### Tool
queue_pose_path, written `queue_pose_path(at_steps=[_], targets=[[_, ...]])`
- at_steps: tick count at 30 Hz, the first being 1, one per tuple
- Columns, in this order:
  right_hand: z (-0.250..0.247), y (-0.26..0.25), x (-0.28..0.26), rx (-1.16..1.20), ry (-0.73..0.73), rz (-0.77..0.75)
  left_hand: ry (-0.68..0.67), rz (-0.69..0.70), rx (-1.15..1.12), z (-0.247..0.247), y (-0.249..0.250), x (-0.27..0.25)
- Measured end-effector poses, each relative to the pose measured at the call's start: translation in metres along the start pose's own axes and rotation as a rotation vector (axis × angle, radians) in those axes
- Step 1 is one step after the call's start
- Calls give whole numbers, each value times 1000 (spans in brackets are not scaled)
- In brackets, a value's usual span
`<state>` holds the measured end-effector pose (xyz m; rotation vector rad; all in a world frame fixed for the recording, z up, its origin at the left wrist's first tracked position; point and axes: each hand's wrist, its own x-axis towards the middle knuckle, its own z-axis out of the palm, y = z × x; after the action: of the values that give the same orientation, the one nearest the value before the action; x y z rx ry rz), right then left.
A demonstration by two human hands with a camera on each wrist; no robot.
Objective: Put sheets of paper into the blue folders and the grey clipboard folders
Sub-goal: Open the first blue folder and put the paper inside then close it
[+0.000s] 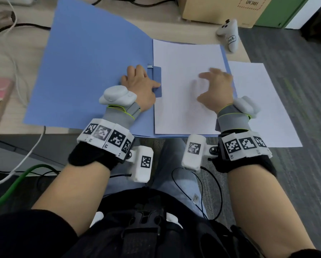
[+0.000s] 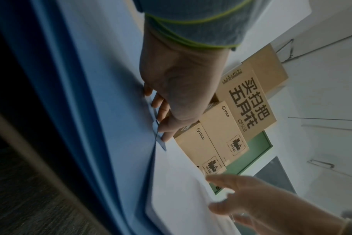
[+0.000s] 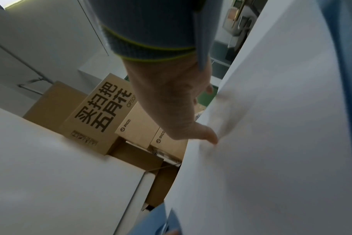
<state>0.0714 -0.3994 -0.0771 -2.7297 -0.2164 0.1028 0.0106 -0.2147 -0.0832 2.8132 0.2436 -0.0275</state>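
Folder work is at the clamping step, I judge. On the left the opened cover of the blue folder [image 1: 85,71] lies flat on the desk [image 1: 10,101]. Near the spine the left hand [image 1: 140,84] is curled on the blue clip bar [image 1: 157,81]; the thumb lies along it and the fingers grip it from the other side. The bar runs along the sheet's left edge, away from the person.

Right of it the sheet of paper [image 1: 182,86] lies in the folder's right half. The right hand [image 1: 216,90] is over it with fingers spread and loose, the thumb tip touching, holding nothing.

Further right a loose paper stack [image 1: 264,101] overhangs the desk edge, so room for sliding there is small.
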Motion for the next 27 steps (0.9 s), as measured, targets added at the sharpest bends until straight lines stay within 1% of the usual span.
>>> queue_pose_path(at_steps=[2, 3, 5, 7, 9, 12, 17, 20, 21, 23, 25, 27], targets=[[6, -16, -7, 153, -127, -217, -6, 19, 25, -3, 5, -1], [9, -24, -10, 197, -175, -285, -18, 32, 48, -5, 6, -1], [12, -43, -15, 214, -231, -351, -37, 49, 86, -10, 6, 0], [14, -59, -18, 166, -272, -356, -51, 49, 74, -15, 1, -2], [16, -70, -20, 41, -312, -324, -52, 28, 46, -19, -7, -5], [18, -89, -19, -168, -378, -242, 2, -42, 2, -28, -28, -12], [19, -117, -21, -275, -299, -237, 167, -245, -42, -50, -70, -30], [24, -132, -22, -329, -257, -240, 322, -407, -36, -62, -92, -43], [26, -137, -22, -333, -250, -240, 338, -461, -44, -66, -100, -48], [30, -147, -21, -342, -261, -222, 322, -535, -106, -74, -118, -57], [32, -150, -20, -348, -258, -202, 290, -530, -219, -79, -129, -62], [35, -152, -19, -355, -250, -187, 326, -518, -288, -84, -133, -68]])
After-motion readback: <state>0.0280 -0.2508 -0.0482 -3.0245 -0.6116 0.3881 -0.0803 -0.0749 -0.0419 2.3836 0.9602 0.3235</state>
